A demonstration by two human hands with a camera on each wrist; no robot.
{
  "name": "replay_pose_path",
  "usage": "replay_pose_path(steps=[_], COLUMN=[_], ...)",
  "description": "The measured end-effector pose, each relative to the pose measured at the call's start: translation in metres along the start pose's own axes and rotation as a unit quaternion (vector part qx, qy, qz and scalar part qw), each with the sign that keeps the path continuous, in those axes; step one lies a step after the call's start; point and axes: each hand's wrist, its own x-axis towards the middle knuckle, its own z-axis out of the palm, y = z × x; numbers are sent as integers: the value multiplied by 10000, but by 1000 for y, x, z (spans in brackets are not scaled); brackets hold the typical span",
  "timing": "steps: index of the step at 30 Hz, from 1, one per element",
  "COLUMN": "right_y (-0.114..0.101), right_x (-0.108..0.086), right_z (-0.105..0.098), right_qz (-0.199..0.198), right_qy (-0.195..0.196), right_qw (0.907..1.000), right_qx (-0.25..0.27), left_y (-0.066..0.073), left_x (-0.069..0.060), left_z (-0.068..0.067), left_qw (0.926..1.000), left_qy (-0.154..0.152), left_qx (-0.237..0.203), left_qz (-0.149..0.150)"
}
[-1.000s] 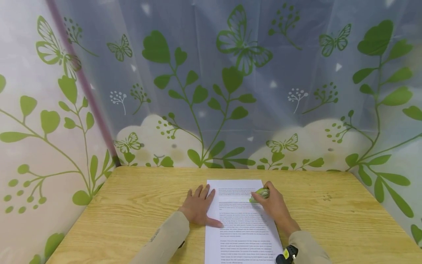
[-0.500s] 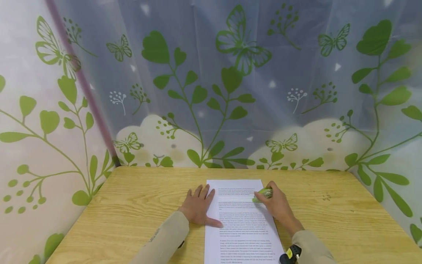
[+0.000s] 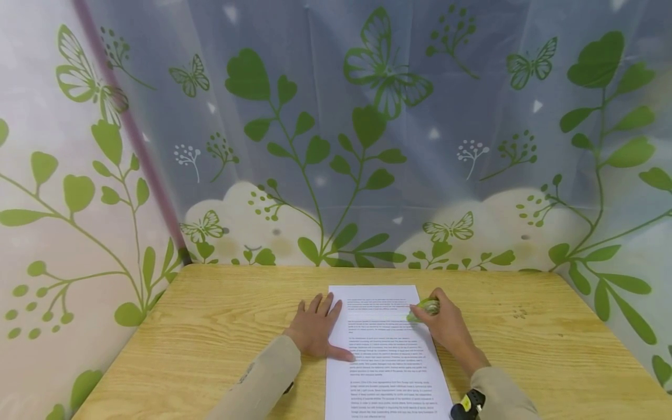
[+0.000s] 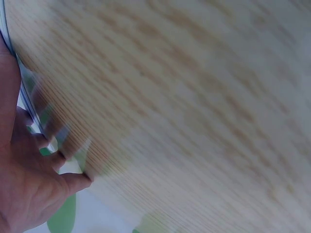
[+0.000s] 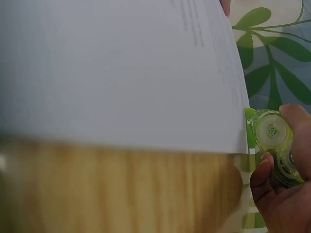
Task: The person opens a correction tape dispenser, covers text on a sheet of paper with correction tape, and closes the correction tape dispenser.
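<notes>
A sheet of printed paper (image 3: 388, 364) lies on the wooden table. My left hand (image 3: 317, 333) rests at its left edge, fingers spread and thumb lying on the print. Near the sheet's upper right edge, my right hand (image 3: 450, 326) grips a green see-through correction tape dispenser (image 3: 430, 307). The right wrist view shows the dispenser (image 5: 272, 131) pinched between thumb and fingers, its round reels visible and its green tip at the paper. A blank white band crosses the sheet to the left of the tip. In the left wrist view, the left hand (image 4: 34, 179) is partly cut off.
The wooden table (image 3: 226, 326) stretches to both sides of the sheet. A curtain (image 3: 315, 146) printed with leaves and butterflies hangs behind its far edge. A dark watch-like band with a yellow mark (image 3: 467, 403) sits at the right wrist.
My right hand has slid a short way to the right with the correction tape dispenser, toward the sheet's right edge. The left hand and the paper have stayed in place.
</notes>
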Motion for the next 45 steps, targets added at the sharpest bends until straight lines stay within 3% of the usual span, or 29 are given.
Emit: replay_pose_path(steps=[14, 33, 38, 41, 45], right_y=[4, 7, 8, 17, 30], right_x=[-1, 1, 0, 1, 1], right_z=[-6, -11, -12, -13, -20], right_qz=[89, 110, 187, 591, 1103], right_qy=[-230, -191, -184, -124, 79], right_qw=[9993, 9995, 9987, 9909, 9635], right_qx=[282, 227, 436, 1202, 2438], left_y=[-2, -2, -1, -1, 1], left_x=[0, 1, 0, -1, -2], left_z=[-1, -3, -4, -4, -5], left_qw=[10000, 10000, 10000, 10000, 10000], left_qy=[-11, -8, -6, -30, -31], left_qx=[-28, 29, 37, -8, -40], left_qz=[5, 23, 22, 41, 45])
